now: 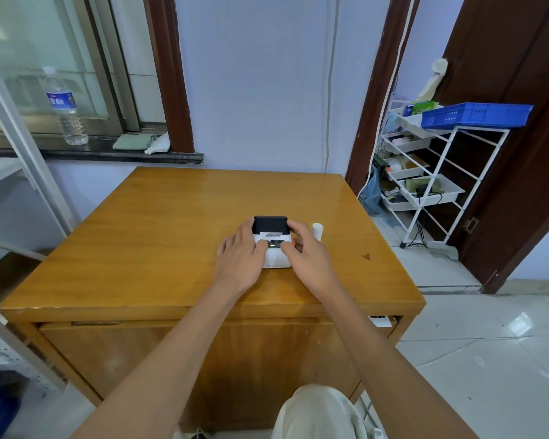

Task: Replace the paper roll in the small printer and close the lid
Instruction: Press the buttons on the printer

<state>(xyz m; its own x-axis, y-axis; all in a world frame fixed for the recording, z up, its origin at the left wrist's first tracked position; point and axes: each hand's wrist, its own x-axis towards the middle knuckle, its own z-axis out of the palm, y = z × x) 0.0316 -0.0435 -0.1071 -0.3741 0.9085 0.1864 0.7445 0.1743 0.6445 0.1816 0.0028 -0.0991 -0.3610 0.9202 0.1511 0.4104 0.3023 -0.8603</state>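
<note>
A small printer (270, 228), white with a black lid at its far end, sits on the wooden table (159, 236). The lid looks down. My left hand (240, 259) grips the printer's left side, thumb resting on its white top. My right hand (306, 251) holds the right side, with its thumb on the top near a lit green indicator. A white paper roll (318, 231) stands upright on the table just right of my right hand, apart from the printer.
A window sill at the back left carries a water bottle (65, 106) and folded cloths (133, 142). A white wire rack (425, 172) with trays and a blue basket (476, 115) stands to the right of the table, next to a dark door.
</note>
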